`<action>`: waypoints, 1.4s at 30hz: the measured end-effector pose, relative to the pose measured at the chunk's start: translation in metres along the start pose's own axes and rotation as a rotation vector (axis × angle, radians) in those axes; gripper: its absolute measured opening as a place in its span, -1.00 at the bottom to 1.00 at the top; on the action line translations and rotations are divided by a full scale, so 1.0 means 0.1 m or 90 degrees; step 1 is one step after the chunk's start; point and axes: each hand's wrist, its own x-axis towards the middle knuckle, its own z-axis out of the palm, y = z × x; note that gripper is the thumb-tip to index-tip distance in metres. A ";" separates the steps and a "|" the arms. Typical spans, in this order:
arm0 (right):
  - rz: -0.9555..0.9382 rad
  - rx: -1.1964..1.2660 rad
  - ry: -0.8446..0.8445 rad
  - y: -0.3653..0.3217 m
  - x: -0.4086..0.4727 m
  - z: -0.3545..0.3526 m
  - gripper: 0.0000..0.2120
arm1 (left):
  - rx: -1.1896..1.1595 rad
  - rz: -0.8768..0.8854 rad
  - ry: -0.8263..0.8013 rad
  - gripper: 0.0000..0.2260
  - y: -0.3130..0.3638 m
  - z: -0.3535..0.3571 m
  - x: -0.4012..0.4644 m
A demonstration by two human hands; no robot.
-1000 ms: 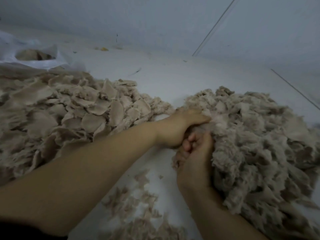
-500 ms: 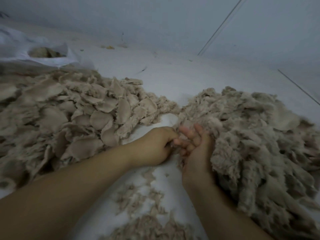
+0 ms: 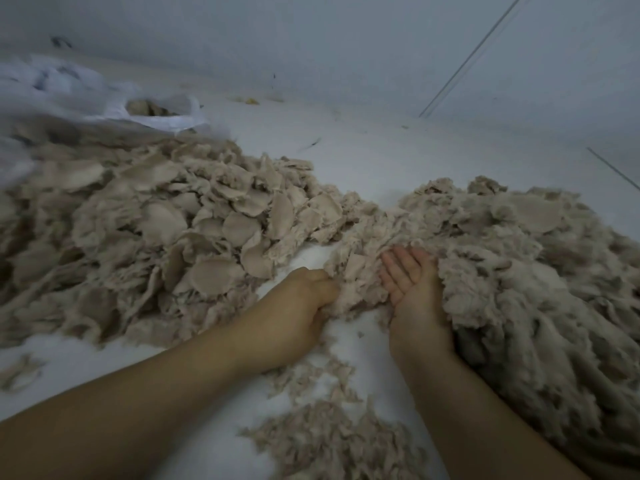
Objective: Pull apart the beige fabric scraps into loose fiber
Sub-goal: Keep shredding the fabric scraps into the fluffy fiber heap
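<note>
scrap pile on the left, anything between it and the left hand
Nothing visible. The left hand grips a clump at the gap; the scrap pile lies just beyond, over bare white floor.

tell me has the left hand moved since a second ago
Yes. The left hand has pulled back toward the person, out of the fluffy pile. It now grips a tuft at the pile's near left edge.

Bare floor (image 3: 398, 168) beyond; scrap pile (image 3: 156, 237) left; fiber heap (image 3: 536, 289) right
</note>
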 end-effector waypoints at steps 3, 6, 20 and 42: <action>0.000 0.013 0.013 -0.01 0.03 0.01 -0.54 | 0.006 -0.019 0.007 -0.91 -0.02 -0.04 -0.10; 0.001 0.010 0.025 0.00 0.00 0.01 -0.54 | 0.024 -0.032 0.006 -0.90 -0.04 -0.06 -0.19; -0.152 -0.112 -0.071 0.08 -0.06 0.00 -0.83 | 0.032 -0.106 0.048 -0.81 0.04 0.07 0.10; -0.141 -0.203 -0.262 0.17 -0.04 -0.01 -0.76 | -0.091 -0.238 0.175 -0.78 0.06 0.19 0.04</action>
